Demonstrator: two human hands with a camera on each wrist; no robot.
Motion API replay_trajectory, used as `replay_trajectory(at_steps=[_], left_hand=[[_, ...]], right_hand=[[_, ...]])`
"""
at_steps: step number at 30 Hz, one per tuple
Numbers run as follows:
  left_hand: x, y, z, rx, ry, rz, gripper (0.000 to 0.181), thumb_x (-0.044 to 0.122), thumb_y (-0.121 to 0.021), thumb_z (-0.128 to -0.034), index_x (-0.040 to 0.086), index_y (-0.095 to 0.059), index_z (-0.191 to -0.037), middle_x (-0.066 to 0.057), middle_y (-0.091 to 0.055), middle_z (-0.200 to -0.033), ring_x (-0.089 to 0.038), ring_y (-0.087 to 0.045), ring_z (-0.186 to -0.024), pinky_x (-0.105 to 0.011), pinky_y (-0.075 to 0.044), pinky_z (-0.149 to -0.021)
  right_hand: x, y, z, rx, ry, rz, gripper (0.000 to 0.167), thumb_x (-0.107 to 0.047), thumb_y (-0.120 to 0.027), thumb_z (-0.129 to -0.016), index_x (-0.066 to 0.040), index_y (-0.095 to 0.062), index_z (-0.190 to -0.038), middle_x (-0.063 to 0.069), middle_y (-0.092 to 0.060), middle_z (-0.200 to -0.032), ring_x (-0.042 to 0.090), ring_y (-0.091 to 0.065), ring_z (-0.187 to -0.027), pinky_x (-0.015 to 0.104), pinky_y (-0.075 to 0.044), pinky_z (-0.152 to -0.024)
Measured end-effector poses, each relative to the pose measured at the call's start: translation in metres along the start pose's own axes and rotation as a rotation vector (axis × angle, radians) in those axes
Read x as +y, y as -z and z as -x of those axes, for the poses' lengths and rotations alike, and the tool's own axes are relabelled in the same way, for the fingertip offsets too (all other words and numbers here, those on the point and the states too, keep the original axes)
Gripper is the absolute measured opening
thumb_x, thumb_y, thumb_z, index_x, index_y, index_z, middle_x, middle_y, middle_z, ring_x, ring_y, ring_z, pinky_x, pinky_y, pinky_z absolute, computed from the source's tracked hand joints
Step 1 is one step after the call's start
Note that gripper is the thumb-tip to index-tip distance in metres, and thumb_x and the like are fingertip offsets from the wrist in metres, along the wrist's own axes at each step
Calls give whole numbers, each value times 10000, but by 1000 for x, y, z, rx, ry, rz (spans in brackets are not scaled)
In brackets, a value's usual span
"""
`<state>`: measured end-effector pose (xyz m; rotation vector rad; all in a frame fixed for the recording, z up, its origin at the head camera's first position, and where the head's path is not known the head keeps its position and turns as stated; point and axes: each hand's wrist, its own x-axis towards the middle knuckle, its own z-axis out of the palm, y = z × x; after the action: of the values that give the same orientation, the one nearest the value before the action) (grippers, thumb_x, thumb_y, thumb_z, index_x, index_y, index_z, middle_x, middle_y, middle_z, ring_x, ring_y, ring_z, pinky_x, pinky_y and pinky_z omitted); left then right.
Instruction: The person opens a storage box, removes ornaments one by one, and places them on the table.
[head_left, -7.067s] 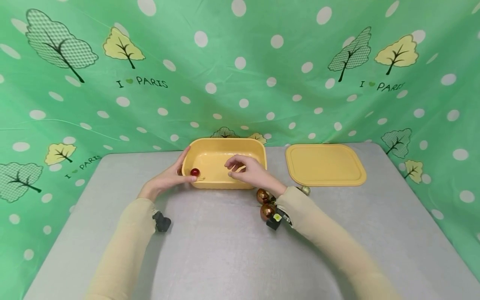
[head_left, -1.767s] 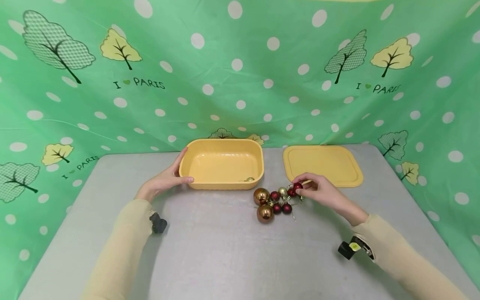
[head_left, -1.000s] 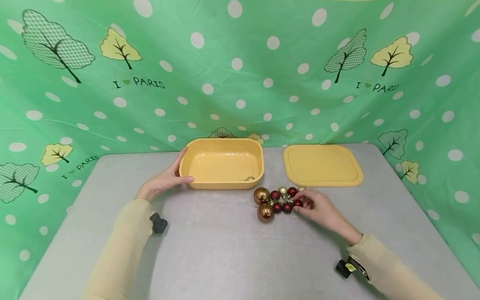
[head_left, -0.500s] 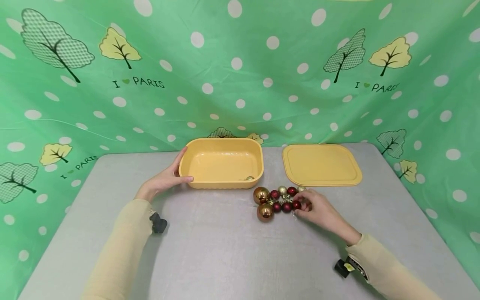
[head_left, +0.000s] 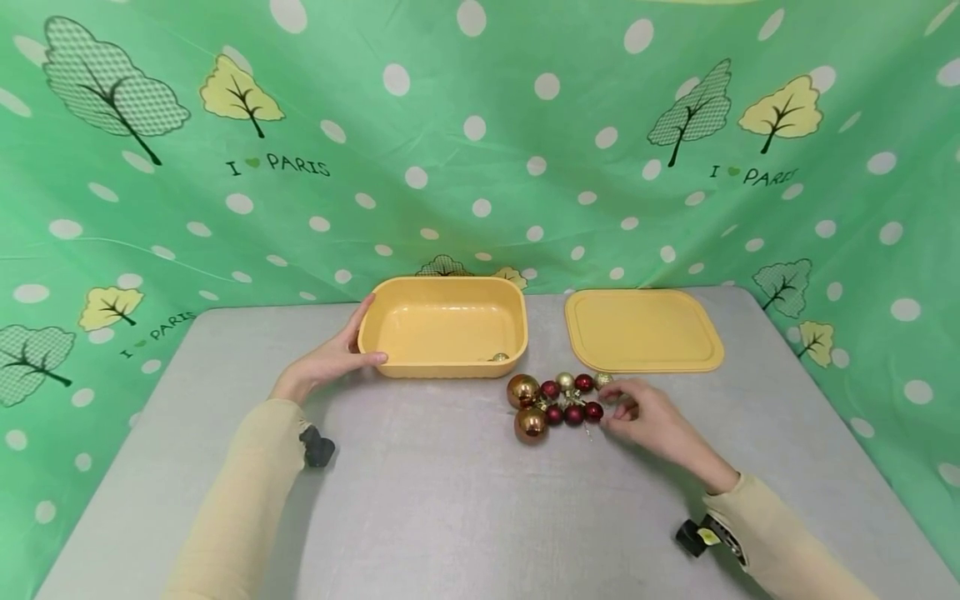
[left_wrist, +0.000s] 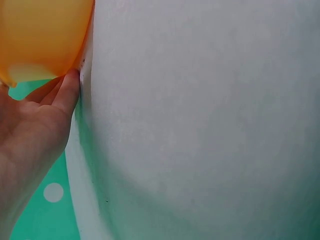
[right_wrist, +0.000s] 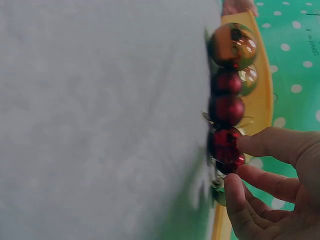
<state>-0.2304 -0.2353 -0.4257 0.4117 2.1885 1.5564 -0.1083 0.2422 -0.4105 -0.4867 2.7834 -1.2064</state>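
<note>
My left hand (head_left: 326, 362) holds the left end of a yellow plastic box (head_left: 442, 369), thumb over the front rim and fingers along the outer side. A small gold Christmas ball (head_left: 500, 357) lies in the box's front right corner. On the table, two large copper baubles (head_left: 531, 425), several small dark red baubles (head_left: 573, 415) and two small gold ones (head_left: 565, 382) form two rows. My right hand (head_left: 648, 421) is at the rows' right end, fingers loosely bent and apart. Its thumb is beside the rightmost shiny red bauble (right_wrist: 227, 142); whether it touches cannot be told.
A flat yellow lid (head_left: 645, 331) lies on the grey table (head_left: 465, 517), right of the box and behind the baubles. A green dotted cloth (head_left: 480, 167) rises behind the table. Dark wrist cameras (head_left: 317, 447) stick out below both sleeves.
Earlier a red bauble lay in the box's left corner; now only a gold one is inside. The right hand brought a red bauble to the front row, then loosened and drew back right.
</note>
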Motion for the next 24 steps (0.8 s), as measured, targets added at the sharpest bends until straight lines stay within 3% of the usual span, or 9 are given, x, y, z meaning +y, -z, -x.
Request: replay_trajectory(at_steps=[13, 24], left_hand=[[1, -1, 2, -6, -5, 17, 1049, 133, -684, -899, 395, 116, -1525, -58, 185, -1591, -359, 12, -1442, -516, -58, -1140], [-3, 0, -1, -3, -2, 12, 1061, 156, -701, -892, 373, 116, -1532, -74, 182, -1591, -365, 8, -1441, -533, -61, -1136]], right_hand=[[-13, 2, -23, 50, 24, -8, 349, 45, -721, -791, 42, -637, -1130, 163, -605, -1001, 192, -604, -804, 302, -544, -712], [-43, 0, -65, -44, 134, -149, 319, 36, -690, -844, 57, -620, -1155, 188, -612, -1105, 307, -622, -941, 432, -532, -828]])
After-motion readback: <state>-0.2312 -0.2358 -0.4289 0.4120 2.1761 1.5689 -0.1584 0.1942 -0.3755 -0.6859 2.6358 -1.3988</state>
